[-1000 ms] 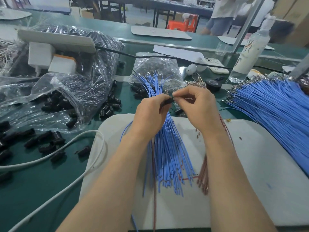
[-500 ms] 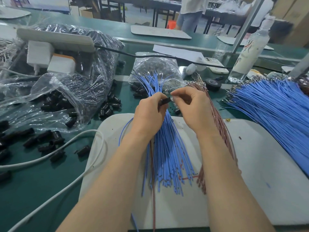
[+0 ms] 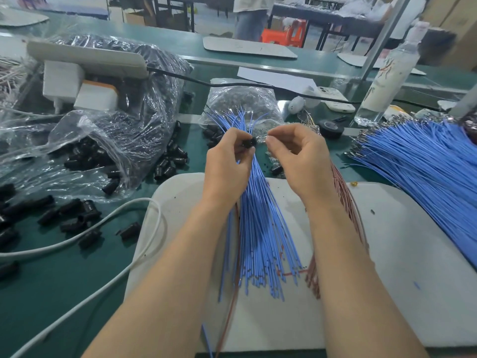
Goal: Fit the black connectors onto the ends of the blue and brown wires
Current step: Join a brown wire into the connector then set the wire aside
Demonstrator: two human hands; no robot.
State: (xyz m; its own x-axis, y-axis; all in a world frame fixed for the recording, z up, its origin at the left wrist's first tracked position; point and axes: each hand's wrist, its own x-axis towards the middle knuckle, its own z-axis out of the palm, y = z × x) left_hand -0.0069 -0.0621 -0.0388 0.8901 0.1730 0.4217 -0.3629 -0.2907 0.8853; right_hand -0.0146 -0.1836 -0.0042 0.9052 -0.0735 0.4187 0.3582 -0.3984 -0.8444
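- Presently, the black connector (image 3: 249, 142) sits in the grip of the left hand (image 3: 227, 166), pinched between thumb and fingertips, above the fanned blue wires (image 3: 260, 228).
- The right hand (image 3: 296, 158) is just beside it, its grip pinched on what appears to be a wire end (image 3: 267, 139) (too fine to confirm its colour); brown wires (image 3: 346, 202) trail beneath that wrist.
- Recommended: hold the connector steady, align the terminal squarely with the cavity and push straight; angled entry may bend it.
- Spare connectors (image 3: 77, 218) lie loose on the tabletop (image 3: 51, 293), left of the white mat (image 3: 387, 254).
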